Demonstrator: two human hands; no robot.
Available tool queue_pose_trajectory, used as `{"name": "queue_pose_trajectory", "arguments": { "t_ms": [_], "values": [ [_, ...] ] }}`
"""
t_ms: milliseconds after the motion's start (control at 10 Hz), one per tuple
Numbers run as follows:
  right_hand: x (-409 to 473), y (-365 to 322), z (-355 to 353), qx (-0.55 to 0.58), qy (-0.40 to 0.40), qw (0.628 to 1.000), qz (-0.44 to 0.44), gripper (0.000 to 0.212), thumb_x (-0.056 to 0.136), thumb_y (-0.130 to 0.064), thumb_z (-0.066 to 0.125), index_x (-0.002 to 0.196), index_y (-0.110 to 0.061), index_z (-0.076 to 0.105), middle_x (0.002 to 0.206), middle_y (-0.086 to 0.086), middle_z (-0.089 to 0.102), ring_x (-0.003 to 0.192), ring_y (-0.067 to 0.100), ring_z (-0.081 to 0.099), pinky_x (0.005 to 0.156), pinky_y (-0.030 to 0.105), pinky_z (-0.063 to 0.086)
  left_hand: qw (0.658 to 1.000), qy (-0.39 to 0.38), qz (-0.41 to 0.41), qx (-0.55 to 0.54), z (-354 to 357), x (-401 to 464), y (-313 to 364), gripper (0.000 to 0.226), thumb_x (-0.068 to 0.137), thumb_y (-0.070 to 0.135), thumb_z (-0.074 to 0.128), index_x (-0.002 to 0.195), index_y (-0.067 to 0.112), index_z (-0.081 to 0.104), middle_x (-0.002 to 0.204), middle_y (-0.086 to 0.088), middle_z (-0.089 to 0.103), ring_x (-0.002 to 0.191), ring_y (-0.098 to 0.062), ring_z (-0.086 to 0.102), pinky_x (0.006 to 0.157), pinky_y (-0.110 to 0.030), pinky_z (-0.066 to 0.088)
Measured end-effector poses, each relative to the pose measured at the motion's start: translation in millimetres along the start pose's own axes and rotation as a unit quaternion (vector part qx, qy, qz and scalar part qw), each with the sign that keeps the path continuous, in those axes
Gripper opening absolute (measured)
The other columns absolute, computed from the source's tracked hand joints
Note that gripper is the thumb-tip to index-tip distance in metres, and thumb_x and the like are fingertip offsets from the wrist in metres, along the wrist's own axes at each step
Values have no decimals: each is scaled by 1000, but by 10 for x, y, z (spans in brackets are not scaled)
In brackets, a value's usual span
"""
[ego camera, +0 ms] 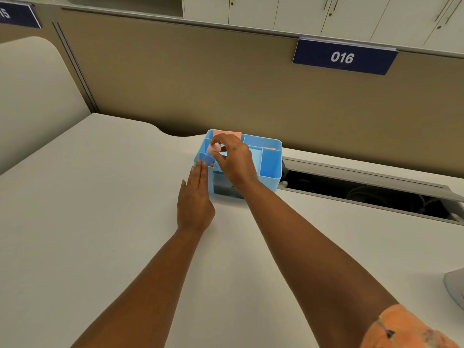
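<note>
A light blue desk organiser [270, 167] with several compartments stands at the back of the white desk [100, 197]. My right hand [234, 160] hovers over its left compartments and pinches a small pale pink round object [216, 147] between thumb and fingers. My left hand [195, 194] lies flat with straight fingers against the organiser's left wall. A pink paper pad [227, 133] stands in the organiser's back compartment, and an orange-edged paper [268, 148] shows in the right part.
Right of the organiser an open cable slot [364, 189] runs along the desk's back edge. A tan partition [200, 84] with a blue sign reading 016 [344, 57] rises behind. A grey object [455, 287] sits at the right edge.
</note>
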State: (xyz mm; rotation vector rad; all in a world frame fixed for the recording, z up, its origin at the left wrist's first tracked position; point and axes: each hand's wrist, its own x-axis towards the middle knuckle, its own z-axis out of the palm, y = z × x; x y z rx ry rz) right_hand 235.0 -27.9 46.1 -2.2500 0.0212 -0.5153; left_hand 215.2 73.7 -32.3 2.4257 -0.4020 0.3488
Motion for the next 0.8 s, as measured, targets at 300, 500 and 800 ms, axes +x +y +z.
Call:
{"name": "queue_pose_trajectory", "arguments": {
  "t_ms": [300,500,800],
  "values": [
    [-11,85,96,-49,-63,997,21,30,86,-17,55,115,-9,54,126,15,56,112,28,53,98,34,41,999,27,22,-23,15,-4,-39,67,83,-7,47,141,12,18,151,-7,27,137,-24,31,113,-43,29],
    [-51,93,38,-48,-64,996,35,30,87,-10,50,117,-10,53,128,15,55,114,28,53,100,37,42,999,34,9,-16,56,-4,-26,70,82,-6,51,141,12,18,152,-6,26,137,-26,31,112,-42,27],
    [-233,23,-307,-60,-33,997,34,30,88,-3,49,117,-8,53,126,16,56,112,28,55,98,38,46,998,-38,-34,43,-191,56,126,77,80,-4,55,142,13,12,154,-6,19,140,-27,21,115,-43,26]
  ]
}}
